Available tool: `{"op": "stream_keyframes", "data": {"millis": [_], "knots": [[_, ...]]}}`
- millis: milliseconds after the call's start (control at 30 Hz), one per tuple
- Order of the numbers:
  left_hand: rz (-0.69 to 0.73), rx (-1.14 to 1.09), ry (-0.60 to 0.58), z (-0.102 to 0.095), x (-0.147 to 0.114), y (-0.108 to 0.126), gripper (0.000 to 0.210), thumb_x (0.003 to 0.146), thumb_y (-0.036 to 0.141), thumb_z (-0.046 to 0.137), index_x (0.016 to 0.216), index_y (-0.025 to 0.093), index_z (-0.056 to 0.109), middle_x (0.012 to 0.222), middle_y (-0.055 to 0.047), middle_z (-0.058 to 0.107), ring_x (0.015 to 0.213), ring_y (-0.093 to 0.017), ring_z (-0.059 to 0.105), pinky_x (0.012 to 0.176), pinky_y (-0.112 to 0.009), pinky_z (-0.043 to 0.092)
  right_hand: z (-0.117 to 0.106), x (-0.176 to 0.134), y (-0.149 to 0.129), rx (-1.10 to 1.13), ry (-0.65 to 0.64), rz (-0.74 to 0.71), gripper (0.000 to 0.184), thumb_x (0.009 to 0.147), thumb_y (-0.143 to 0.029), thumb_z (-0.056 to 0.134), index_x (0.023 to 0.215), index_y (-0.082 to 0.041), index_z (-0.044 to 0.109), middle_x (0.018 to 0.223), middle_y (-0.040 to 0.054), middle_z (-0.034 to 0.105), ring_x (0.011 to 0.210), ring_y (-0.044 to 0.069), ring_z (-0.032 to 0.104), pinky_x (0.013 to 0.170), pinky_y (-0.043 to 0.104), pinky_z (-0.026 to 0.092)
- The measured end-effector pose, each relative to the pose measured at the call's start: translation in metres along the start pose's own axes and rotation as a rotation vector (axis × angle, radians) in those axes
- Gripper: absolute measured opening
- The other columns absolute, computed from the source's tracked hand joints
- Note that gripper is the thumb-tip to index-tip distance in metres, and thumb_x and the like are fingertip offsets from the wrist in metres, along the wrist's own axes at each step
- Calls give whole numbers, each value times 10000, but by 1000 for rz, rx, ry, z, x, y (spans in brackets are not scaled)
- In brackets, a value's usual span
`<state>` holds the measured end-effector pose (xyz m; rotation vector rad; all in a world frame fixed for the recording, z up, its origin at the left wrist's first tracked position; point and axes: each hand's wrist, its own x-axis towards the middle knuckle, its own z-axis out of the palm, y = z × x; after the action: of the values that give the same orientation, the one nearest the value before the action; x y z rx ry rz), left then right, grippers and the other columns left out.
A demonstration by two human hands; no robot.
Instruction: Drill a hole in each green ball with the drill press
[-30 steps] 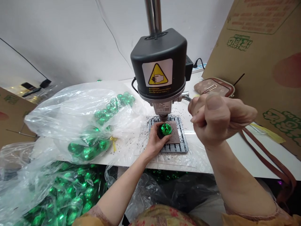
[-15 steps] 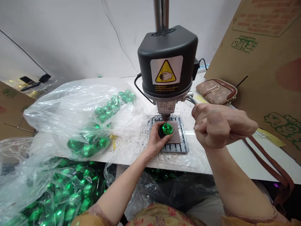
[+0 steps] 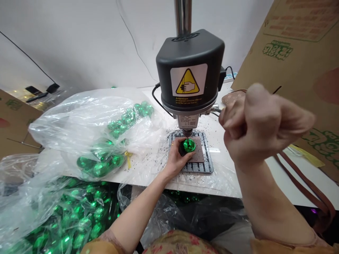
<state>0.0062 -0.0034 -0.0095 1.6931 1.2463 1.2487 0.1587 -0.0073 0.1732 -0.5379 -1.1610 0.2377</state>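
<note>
Head camera: the left hand grasps a shiny green faceted ball, thumb and fingers at its sides, directly below the chuck of a black bench drill press. The ball is above a brown board on the slotted base. Nearer and to the right, the right hand is clenched around the drill's lever (the fist hides its end). Farther left, a clear plastic bag of green balls lies on the white table.
</note>
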Motion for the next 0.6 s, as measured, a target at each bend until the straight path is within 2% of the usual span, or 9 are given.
{"op": "stream_keyframes", "data": {"millis": [67, 233, 333, 400, 467, 533, 600], "knots": [[-6, 18, 9, 1, 0, -1, 534, 787, 295, 810, 1243, 238, 539, 1191, -83, 599, 1131, -270, 587, 1021, -459, 475, 10, 13, -5, 91, 69, 22, 418, 886, -165, 587, 479, -189, 499, 395, -57, 339, 354, 67, 332, 405, 302, 233], [45, 87, 67, 1, -5, 6, 482, 841, 306, 757, 1264, 237, 536, 1214, -99, 609, 1157, -271, 607, 1008, -457, 505, 16, 30, -2, 110, -36, 93, 427, 929, -171, 547, 503, -155, 530, 448, -60, 386, 384, 3, 335, 459, 256, 258], [169, 216, 180, -3, -28, 16, 455, 871, 310, 728, 1280, 247, 540, 1181, -102, 625, 1119, -262, 632, 951, -440, 537, 13, 30, 0, 106, -43, 79, 435, 934, -167, 546, 499, -150, 523, 440, -62, 376, 385, -5, 334, 462, 251, 249], [329, 278, 197, -6, -56, 20, 496, 862, 336, 744, 1305, 253, 537, 1164, -104, 630, 1083, -256, 649, 890, -407, 563, 13, 29, 0, 123, -35, 65, 437, 932, -142, 541, 497, -160, 509, 437, -61, 356, 382, 13, 327, 461, 274, 241], [540, 316, 70, -8, -91, 18, 548, 851, 396, 758, 1333, 258, 537, 1177, -111, 636, 1021, -244, 669, 816, -364, 577, 14, 27, -1, 141, -27, 69, 429, 932, -139, 546, 507, -179, 502, 452, -60, 344, 388, 34, 323, 469, 298, 236], [709, 400, -145, -8, -124, 12, 512, 865, 452, 733, 1311, 264, 567, 1161, -119, 662, 885, -222, 681, 721, -335, 567, 15, 26, -2, 137, -34, 80, 426, 935, -241, 587, 519, -198, 504, 469, -57, 349, 392, 47, 321, 470, 309, 246], [721, 521, -344, -8, -150, 3, 444, 901, 447, 688, 1294, 264, 591, 1119, -131, 694, 780, -213, 675, 653, -327, 543, 15, 26, -2, 115, -24, 89, 446, 921, -377, 614, 521, -215, 504, 472, -54, 345, 389, 55, 317, 458, 310, 242]]}}
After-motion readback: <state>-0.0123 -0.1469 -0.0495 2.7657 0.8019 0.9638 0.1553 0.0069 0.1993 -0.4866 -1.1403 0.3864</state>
